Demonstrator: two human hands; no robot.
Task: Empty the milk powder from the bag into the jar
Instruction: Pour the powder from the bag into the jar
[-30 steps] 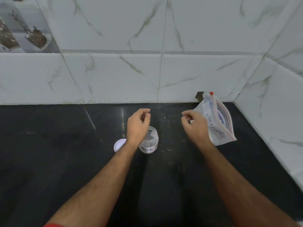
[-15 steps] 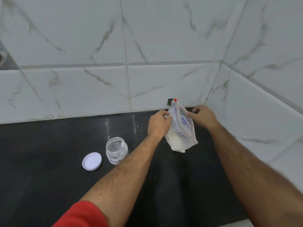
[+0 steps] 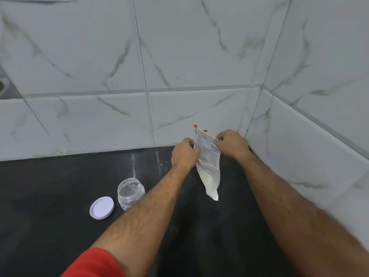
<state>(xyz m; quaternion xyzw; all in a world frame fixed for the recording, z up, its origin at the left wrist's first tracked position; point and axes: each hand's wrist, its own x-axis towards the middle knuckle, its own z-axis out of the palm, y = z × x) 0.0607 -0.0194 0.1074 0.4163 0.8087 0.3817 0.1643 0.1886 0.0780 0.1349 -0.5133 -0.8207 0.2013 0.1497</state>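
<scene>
A clear zip bag [image 3: 208, 168] with white milk powder in its lower part hangs upright above the counter near the right corner. My left hand [image 3: 184, 153] pinches its top left edge and my right hand [image 3: 232, 143] pinches the top right edge by the red zip strip. An empty clear jar [image 3: 130, 191] with a handwritten label stands uncapped on the black counter, to the left of my left forearm. Its white lid [image 3: 101, 207] lies flat just left of the jar.
The black counter [image 3: 50, 186] meets white marble-look wall tiles [image 3: 179, 56] at the back and on the right [image 3: 319, 136], forming a corner right behind the bag. A small dark notch [image 3: 204, 130] shows in the wall behind the bag's top.
Both hands left the jar, reached right and took hold of the bag. The bag has been lifted off the counter and now hangs upright. The camera swung right.
</scene>
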